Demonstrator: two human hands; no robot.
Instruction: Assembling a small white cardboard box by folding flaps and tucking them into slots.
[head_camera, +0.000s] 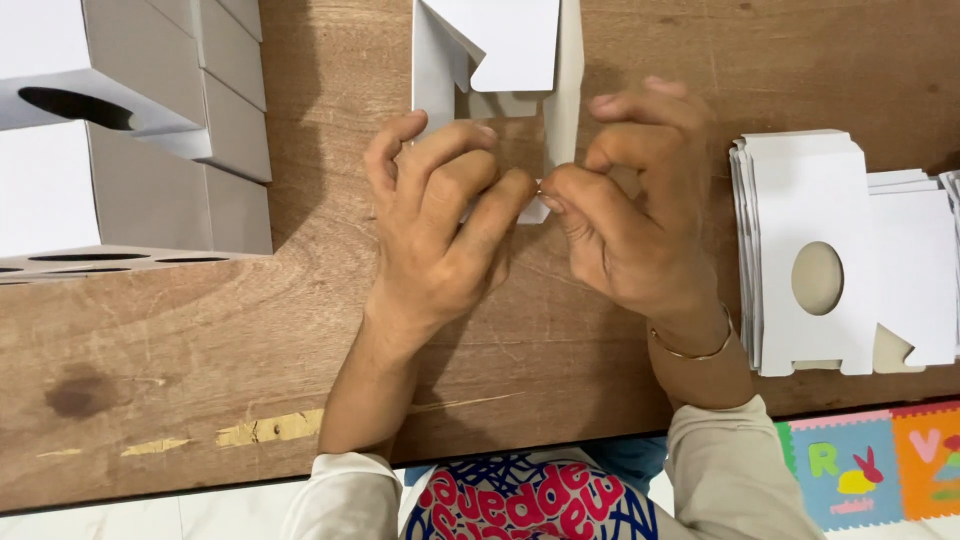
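Note:
A white cardboard box blank (500, 50), partly folded up, lies on the wooden table (300, 340) at the top middle. My left hand (435, 215) and my right hand (625, 205) meet at its near end. Both pinch a small white flap between thumb and fingers. The fingers hide most of that flap; only a corner shows between the hands. A thin bangle (690, 350) circles my right wrist.
A stack of flat white box blanks (810, 200) with an oval cut-out lies at the right. Assembled white boxes (130, 130) with oval holes are piled at the left. A coloured foam mat (870, 465) shows on the floor below the table edge.

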